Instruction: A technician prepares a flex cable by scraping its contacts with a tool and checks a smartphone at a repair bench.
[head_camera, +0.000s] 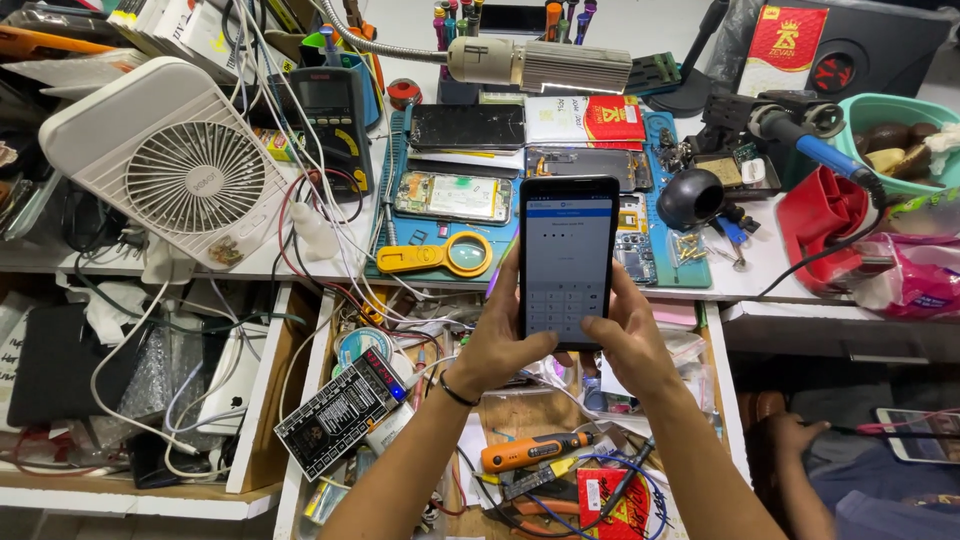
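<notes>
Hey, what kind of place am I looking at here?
Most likely a phone repair bench. Both hands, left hand and right hand, hold a lit smartphone above a blue work mat with opened phones, beside a multimeter, a soldering iron and an orange electric screwdriver.

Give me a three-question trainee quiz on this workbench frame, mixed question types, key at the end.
1. True or false: both hands hold the lit smartphone upright above the open drawer.
2. Which thumb rests on the phone's on-screen keypad? A) left hand B) right hand C) neither
3. Fill in: the yellow magnifying glass lies on the blue mat, just in front of an opened ______ with its insides showing.

Key: 1 true. 2 B; the left hand only grips the phone's edge. 3 phone.
</notes>
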